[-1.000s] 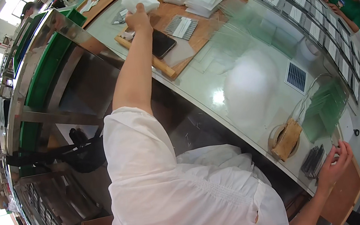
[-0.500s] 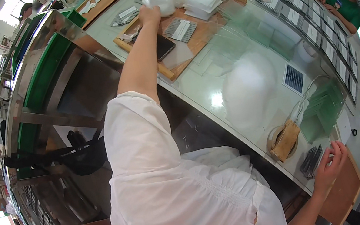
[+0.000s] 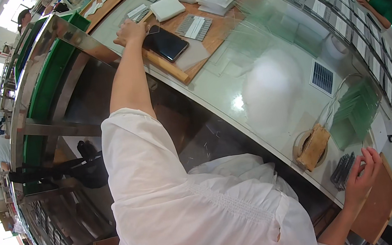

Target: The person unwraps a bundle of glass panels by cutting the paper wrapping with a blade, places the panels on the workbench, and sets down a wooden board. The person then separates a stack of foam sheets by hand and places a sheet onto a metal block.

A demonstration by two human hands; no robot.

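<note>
Hands: 2 (image 3: 132,31) (image 3: 364,179); 1 phone (image 3: 166,41).

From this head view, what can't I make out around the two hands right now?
- Left hand: whatever its fingers pinch at the wooden board is clear, thin, too small to identify.
- Dark phone: screen content unreadable.
- Right hand: fingertips cover part of the dark strips; contact unclear.
- Glass sheets: count lost to transparency and fisheye bend.

My only view, a head-worn fisheye, looking steeply down past my white-sleeved torso, workbench (image 3: 253,98) curving along the upper right, left hand (image 3: 133,32) far out, right hand (image 3: 364,178) closer, rim blacked out.
</note>
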